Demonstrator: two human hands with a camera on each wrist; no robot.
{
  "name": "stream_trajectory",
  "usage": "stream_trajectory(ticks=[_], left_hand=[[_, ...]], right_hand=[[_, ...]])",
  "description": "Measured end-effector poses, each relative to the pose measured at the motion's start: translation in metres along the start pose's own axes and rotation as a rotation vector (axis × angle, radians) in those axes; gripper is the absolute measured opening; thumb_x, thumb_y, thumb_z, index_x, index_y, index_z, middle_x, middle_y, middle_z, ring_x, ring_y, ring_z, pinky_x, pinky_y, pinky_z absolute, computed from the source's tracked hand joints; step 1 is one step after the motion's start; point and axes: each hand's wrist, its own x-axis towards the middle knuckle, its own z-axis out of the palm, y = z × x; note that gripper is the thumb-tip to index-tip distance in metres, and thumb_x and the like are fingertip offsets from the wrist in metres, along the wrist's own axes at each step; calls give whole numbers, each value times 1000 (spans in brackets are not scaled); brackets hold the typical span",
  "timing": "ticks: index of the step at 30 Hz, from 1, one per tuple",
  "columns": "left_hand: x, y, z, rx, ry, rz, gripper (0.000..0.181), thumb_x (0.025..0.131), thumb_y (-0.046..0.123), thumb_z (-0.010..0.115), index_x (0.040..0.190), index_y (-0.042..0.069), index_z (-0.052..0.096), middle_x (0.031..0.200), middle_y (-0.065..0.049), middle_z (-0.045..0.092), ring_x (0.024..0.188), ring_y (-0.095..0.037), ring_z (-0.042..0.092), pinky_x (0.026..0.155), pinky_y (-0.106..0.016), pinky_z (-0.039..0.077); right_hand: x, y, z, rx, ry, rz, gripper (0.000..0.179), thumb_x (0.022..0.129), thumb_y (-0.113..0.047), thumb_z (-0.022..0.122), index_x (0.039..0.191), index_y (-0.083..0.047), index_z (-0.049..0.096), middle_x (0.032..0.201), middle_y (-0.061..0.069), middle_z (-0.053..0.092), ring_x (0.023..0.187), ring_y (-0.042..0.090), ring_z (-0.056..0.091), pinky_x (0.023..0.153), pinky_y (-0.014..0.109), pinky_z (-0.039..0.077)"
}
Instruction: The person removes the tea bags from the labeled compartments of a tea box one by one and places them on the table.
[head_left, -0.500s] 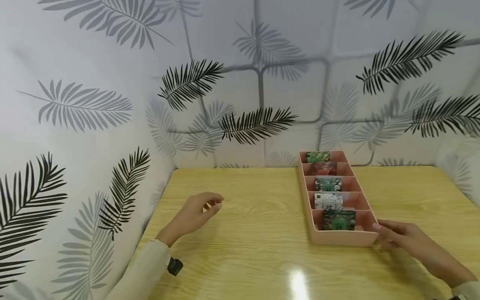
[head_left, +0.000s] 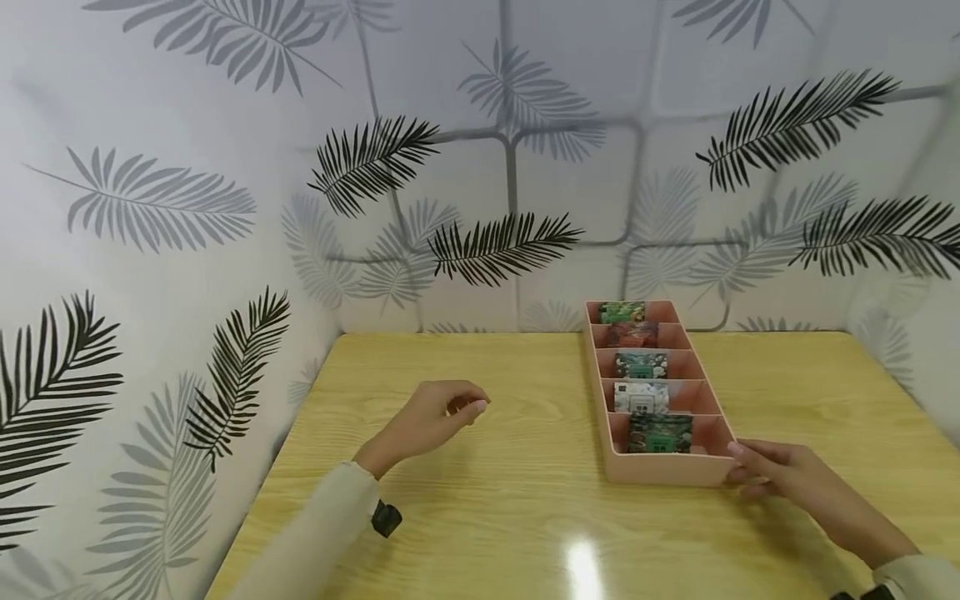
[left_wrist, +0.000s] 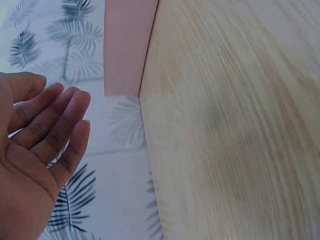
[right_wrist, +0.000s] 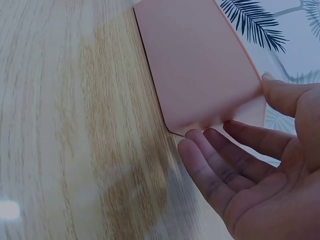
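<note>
On the left, my left hand hangs over the yellow wood-grained tabletop, fingers loosely bent and nothing in them. A gap of bare wood separates it from the long, shallow pink box, which lies to its right. The box's long axis runs away from me, its far end leaning slightly left, towards the white backdrop printed with grey and black leaves. Dividers split it into five compartments in a row, each with flat printed packets, the closest dark with a green label. Farthest right, my right hand is the nearer one: it grips the box's near right corner, thumb at the rim, fingertips against the outer wall below.
</note>
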Motion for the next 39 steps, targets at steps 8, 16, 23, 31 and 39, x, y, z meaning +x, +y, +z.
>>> stream_trajectory(ticks=[8, 16, 23, 31, 39], left_hand=[[34, 15, 25, -35, -32, 63, 20, 100, 35, 51, 107, 25, 66, 82, 14, 62, 66, -9, 58, 60, -25, 48], [61, 26, 52, -35, -58, 130, 15, 99, 33, 53, 101, 26, 66, 80, 14, 62, 64, -2, 56, 58, -20, 48], [84, 40, 75, 46, -39, 176, 19, 98, 32, 55, 101, 21, 69, 86, 14, 65, 70, 3, 55, 61, -15, 45], [104, 54, 101, 111, -43, 192, 15, 96, 29, 58, 102, 20, 69, 86, 17, 62, 60, 5, 51, 58, -12, 42], [113, 69, 118, 169, -89, 166, 20, 97, 36, 56, 105, 22, 67, 86, 19, 61, 59, 7, 50, 56, -11, 41]], right_hand=[[-4, 1, -5, 6, 13, 45, 75, 99, -48, 45, 145, 10, 29, 112, 15, 66, 99, 27, 66, 89, 43, 48], [-9, 5, -7, 1, 21, 60, 74, 99, -49, 44, 144, 8, 32, 115, 14, 65, 99, 27, 66, 92, 44, 46], [-11, 6, -10, 14, 16, 60, 73, 99, -48, 44, 143, 9, 33, 115, 15, 65, 99, 28, 66, 90, 44, 47], [-10, 4, -9, 44, -6, 20, 71, 101, -44, 43, 143, 11, 30, 116, 17, 64, 102, 29, 65, 86, 39, 50], [-2, 2, 0, 69, 7, 23, 72, 99, -44, 47, 142, 12, 32, 113, 17, 65, 101, 29, 65, 84, 38, 52]])
